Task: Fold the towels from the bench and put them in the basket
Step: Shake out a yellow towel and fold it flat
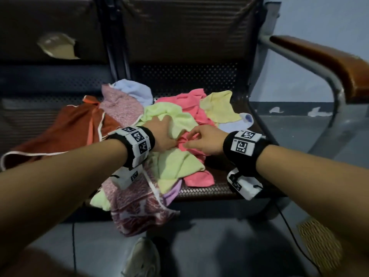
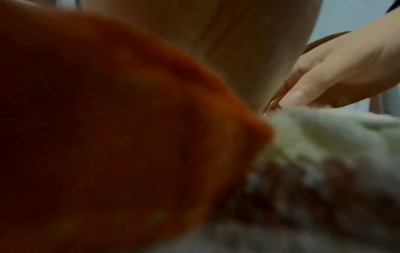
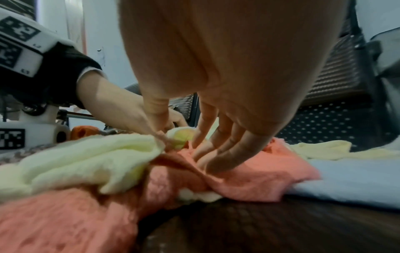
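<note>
Towels (image 1: 171, 136) heaped unfolded on bench (image 1: 229, 188), centre frame: pink, lime, yellow, pale blue, speckled pink, rust-orange at left. Patterned maroon one (image 1: 139, 208) hangs over front edge. Woven basket (image 1: 319, 242) lower right, on floor.

Counts, head view:
- 2 light green terry towels (image 1: 175, 162)
- 2 coral pink terry towels (image 1: 197, 114)
- 1 pale yellow towel (image 1: 219, 108)
- 2 light blue towels (image 1: 137, 90)
- 2 mottled red-and-white towels (image 1: 119, 106)
- 1 rust-orange cloth with white piping (image 1: 65, 128)
- 1 lilac towel edge (image 1: 172, 193)
- 2 hands (image 1: 163, 134)
- 1 woven basket (image 1: 319, 242), partly in frame
</note>
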{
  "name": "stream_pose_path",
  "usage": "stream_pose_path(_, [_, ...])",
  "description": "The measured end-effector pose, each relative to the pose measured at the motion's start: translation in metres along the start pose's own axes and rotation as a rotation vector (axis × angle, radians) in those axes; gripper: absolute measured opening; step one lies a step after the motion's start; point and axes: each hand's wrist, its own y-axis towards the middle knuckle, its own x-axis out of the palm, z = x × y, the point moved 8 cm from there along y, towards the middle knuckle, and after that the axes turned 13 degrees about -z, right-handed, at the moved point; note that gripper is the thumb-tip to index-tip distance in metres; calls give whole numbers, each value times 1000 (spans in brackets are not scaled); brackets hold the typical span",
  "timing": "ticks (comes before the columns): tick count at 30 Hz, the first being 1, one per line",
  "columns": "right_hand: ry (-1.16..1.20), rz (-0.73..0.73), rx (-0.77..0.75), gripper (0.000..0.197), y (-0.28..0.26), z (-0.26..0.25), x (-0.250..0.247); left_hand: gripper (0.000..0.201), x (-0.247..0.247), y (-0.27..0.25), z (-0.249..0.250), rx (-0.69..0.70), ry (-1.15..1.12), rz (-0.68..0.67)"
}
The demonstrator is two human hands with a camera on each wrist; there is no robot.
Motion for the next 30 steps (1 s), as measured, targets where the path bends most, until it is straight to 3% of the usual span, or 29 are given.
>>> stream_pose_path(4, [-87, 12, 0, 28, 10, -17, 9, 14, -10, -5, -15, 10, -19, 85])
stream_pose_path(7, [51, 65, 8, 29, 13, -20, 6, 18, -26, -14, -4, 141, -221, 233])
stream_pose_path(9, [170, 89, -88, 10, 14, -30, 4, 17, -43, -25, 10, 258, -483, 321])
stream_pose_path(10, [210, 93, -159, 21, 13, -38, 2, 16, -50, -29, 19, 322, -610, 349])
stream_pose_path(12, [283, 202, -207, 33, 8, -41, -13, 15, -63, -34, 31, 396, -894, 352])
stream_pose_path(15, [345, 353, -100, 18, -2, -22, -44, 16, -80, -33, 44, 484, -1143, 331])
stream_pose_path(16, [385, 354, -80, 19, -7, -17, -50, 7, -86, -34, 45, 498, -1139, 360])
stream_pose_path(17, [441, 346, -92, 22, -11, -15, -54, 16, -92, -36, 46, 491, -1085, 391])
stream_pose_path(19, [504, 323, -176, 31, -21, -18, -61, 65, -98, -40, 56, 545, -821, 414])
stream_pose_path(21, [469, 324, -244, 32, -35, -23, -69, 88, -92, -46, 82, 682, -575, 310])
stream_pose_path(23, [394, 319, -259, 23, -50, -22, -79, 78, -79, -42, 99, 692, -510, 137])
stream_pose_path(25, [334, 272, -256, 21, -66, -16, -87, 58, -75, -39, 105, 621, -431, 103])
stream_pose_path(28, [304, 393, -181, 17, -93, 6, -115, 24, -84, -37, 106, 514, -316, 223])
stream_pose_path(30, [329, 527, -161, 26, -111, 23, -133, 10, -98, -36, 104, 472, -422, 350])
